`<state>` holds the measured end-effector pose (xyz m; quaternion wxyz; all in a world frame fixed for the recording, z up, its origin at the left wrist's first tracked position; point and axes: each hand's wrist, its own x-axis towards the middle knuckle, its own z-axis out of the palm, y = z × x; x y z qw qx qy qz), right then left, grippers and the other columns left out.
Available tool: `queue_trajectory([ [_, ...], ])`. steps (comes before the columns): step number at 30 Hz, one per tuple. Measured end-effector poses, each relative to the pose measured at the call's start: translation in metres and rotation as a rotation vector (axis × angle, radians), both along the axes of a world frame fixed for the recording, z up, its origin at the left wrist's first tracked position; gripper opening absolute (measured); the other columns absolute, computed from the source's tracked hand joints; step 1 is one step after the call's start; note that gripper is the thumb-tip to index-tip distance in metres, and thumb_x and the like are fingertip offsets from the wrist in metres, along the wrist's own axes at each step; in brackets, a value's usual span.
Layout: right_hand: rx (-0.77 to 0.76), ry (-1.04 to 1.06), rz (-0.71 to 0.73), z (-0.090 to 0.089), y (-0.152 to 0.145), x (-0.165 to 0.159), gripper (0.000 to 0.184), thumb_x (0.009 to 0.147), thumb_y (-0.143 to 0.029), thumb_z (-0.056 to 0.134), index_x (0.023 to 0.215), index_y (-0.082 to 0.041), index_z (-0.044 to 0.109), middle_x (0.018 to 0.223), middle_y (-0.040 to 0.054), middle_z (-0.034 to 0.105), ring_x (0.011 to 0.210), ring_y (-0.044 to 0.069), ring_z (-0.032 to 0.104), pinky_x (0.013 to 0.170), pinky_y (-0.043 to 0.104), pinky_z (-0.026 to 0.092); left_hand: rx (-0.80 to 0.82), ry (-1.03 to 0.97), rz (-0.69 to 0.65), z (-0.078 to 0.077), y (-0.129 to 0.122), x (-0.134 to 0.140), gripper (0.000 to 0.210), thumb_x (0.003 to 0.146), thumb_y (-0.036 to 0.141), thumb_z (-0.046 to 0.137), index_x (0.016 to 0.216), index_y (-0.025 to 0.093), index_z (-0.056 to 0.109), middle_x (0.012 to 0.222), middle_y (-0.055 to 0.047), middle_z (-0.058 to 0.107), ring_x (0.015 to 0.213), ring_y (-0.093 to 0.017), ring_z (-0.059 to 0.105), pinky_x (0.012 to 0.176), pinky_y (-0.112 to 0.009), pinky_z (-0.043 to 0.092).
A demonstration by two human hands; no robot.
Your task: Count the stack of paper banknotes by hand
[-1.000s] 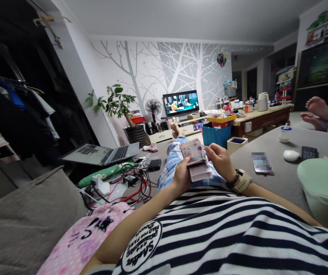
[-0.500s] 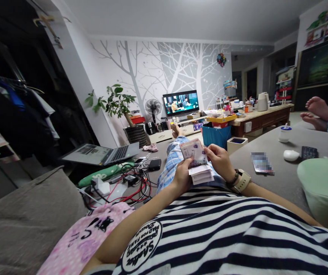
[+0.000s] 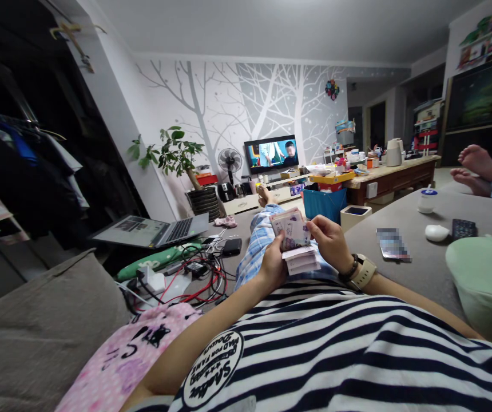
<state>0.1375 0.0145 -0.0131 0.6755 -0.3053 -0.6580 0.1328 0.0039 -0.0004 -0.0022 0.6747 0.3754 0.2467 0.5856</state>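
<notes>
Pinkish banknote stack [image 3: 294, 240], folded over, top notes lifted, above lap.

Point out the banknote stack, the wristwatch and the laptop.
banknote stack [image 3: 291, 232]: head view, face of the top note.
wristwatch [image 3: 364, 270]: head view, beige strap.
laptop [image 3: 180, 229]: head view, keyboard.

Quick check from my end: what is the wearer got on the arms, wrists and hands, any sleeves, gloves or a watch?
Both forearms are bare, with no sleeves showing and no gloves. The left hand wears nothing visible. The right hand has a watch at the wrist with a light beige strap and a dark band beside it. No rings can be made out.
</notes>
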Motion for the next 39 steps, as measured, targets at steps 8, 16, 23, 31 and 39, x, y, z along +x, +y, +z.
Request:
queue_trajectory([
  [8, 0.025, -0.012, 0.012, -0.0009, -0.0023, -0.0002, 0.032, 0.087, -0.042, 0.049, 0.064, -0.02, 0.05, 0.058, -0.0014, 0.05, 0.055, 0.012, 0.045, 0.055, 0.025, 0.037, -0.029, 0.014, 0.014, 0.0018, -0.0014, 0.0001, 0.034, 0.086, 0.031, 0.045, 0.107, 0.011, 0.064, 0.09, -0.01, 0.072, 0.09, -0.024, 0.067, 0.084, -0.037, 0.052],
  [16, 0.018, -0.008, 0.015, -0.001, -0.0018, -0.0001, 0.032, 0.086, -0.043, 0.05, 0.065, -0.02, 0.051, 0.059, -0.0009, 0.051, 0.056, 0.013, 0.045, 0.056, 0.025, 0.038, -0.024, 0.036, 0.035, 0.0011, -0.0003, -0.0008, 0.032, 0.086, 0.031, 0.046, 0.101, 0.01, 0.065, 0.085, -0.011, 0.072, 0.088, -0.025, 0.068, 0.082, -0.037, 0.052],
  [23, 0.058, -0.032, 0.012, -0.0006, -0.0067, -0.0005, 0.027, 0.085, -0.041, 0.051, 0.069, -0.02, 0.054, 0.061, -0.0007, 0.051, 0.057, 0.013, 0.044, 0.056, 0.026, 0.037, -0.014, 0.061, 0.038, 0.0006, 0.0014, -0.002, 0.032, 0.086, 0.032, 0.044, 0.096, 0.009, 0.065, 0.081, -0.011, 0.072, 0.081, -0.025, 0.068, 0.081, -0.038, 0.052],
  [31, 0.066, -0.039, 0.037, -0.0007, -0.0083, -0.0008, 0.026, 0.085, -0.041, 0.052, 0.071, -0.02, 0.055, 0.063, -0.0006, 0.051, 0.058, 0.013, 0.044, 0.057, 0.026, 0.037, -0.015, 0.045, 0.051, 0.0014, 0.0002, -0.0019, 0.032, 0.086, 0.031, 0.046, 0.099, 0.01, 0.065, 0.08, -0.009, 0.072, 0.073, -0.021, 0.068, 0.077, -0.034, 0.051],
  [39, 0.066, -0.032, 0.071, -0.0028, -0.006, -0.0002, 0.026, 0.085, -0.04, 0.053, 0.07, -0.019, 0.054, 0.061, -0.0016, 0.049, 0.057, 0.012, 0.041, 0.055, 0.025, 0.035, -0.028, 0.036, 0.035, 0.0052, -0.0029, -0.0009, 0.033, 0.086, 0.029, 0.043, 0.099, 0.009, 0.065, 0.076, -0.008, 0.071, 0.067, -0.021, 0.067, 0.075, -0.034, 0.051],
])
